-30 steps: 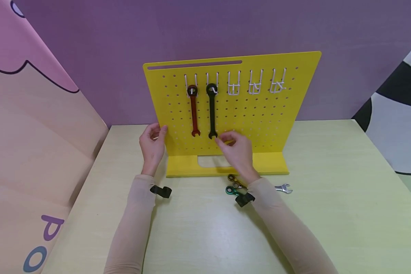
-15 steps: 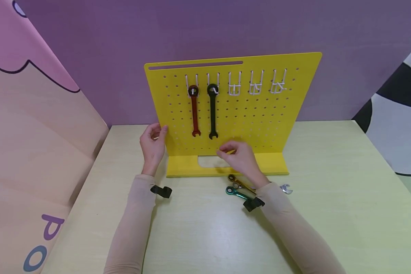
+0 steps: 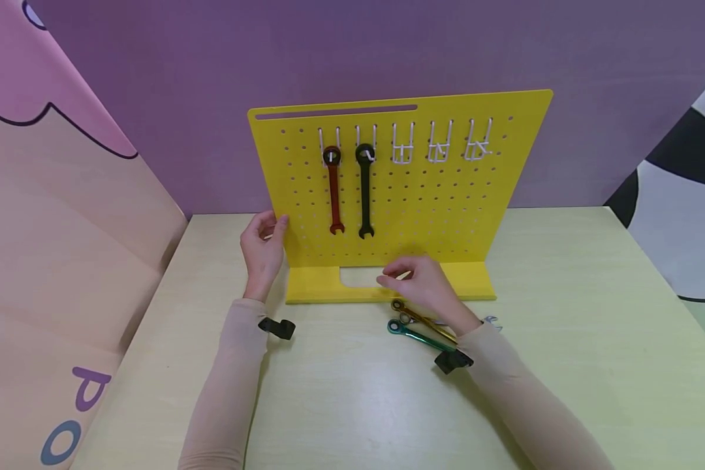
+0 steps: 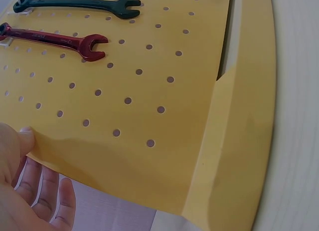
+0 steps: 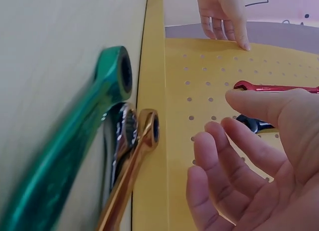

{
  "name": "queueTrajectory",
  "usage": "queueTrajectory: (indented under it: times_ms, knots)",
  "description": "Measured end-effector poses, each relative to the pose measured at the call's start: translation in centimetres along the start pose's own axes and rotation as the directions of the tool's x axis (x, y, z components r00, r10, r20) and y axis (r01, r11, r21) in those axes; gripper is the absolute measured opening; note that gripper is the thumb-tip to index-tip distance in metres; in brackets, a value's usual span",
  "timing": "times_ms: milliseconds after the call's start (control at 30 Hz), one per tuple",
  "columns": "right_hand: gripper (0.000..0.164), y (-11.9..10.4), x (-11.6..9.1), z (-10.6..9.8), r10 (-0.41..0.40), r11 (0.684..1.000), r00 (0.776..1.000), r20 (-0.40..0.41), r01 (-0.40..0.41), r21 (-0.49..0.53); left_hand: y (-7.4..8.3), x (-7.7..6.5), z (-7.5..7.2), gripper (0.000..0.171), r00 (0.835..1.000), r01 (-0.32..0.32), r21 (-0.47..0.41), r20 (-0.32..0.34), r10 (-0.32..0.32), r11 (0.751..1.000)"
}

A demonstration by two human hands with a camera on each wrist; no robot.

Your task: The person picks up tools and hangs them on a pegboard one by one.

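At the left edge of a yellow pegboard [image 3: 446, 225], my left hand [image 3: 261, 253] grips the board, thumb [image 4: 27, 140] on its front face and fingers behind. A red combination wrench [image 3: 334, 196] and a larger black one [image 3: 365, 196] hang by their ring ends from white hooks. My right hand [image 3: 427, 287] holds nothing, its fingers loosely bent in front of the board's base. Below it on the table lie a green ratchet wrench [image 3: 420, 337], a gold one [image 3: 425, 320] and a silver one [image 5: 124, 128], partly covered by my wrist and the gold wrench.
Three white double hooks [image 3: 402, 153] on the right half of the board carry nothing. The board's base [image 3: 311, 287] stands on a pale wooden table [image 3: 341, 385]. A purple wall panel [image 3: 211, 78] rises behind it.
My right hand has moved from the black wrench's lower end down and to the right, over the loose wrenches, uncovering more of the green and gold ones. My left hand stays put.
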State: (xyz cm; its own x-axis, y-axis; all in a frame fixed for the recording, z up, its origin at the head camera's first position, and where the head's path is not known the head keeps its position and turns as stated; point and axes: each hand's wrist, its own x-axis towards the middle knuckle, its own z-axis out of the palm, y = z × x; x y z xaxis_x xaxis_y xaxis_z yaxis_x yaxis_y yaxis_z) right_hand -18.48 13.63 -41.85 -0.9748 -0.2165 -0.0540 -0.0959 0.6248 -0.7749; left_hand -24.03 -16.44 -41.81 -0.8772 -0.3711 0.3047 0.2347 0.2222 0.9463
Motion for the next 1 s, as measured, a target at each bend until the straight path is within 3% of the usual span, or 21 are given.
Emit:
queueTrajectory:
  times_ms: [367, 1000]
  knots:
    - [0.024, 1.4, -1.8, -0.9, 0.016, 0.997, 0.999, 0.043, -0.013, -0.071, -0.3, 0.2, 0.2, 0.031, 1.000, -0.016, -0.001, 0.003, 0.016, 1.000]
    - [0.019, 4.7, -4.4, -2.1, -0.030, 0.990, 0.993, 0.111, 0.045, -0.134, -0.4, 0.1, 0.1, 0.031, 1.000, -0.003, -0.009, -0.008, 0.003, 1.000]
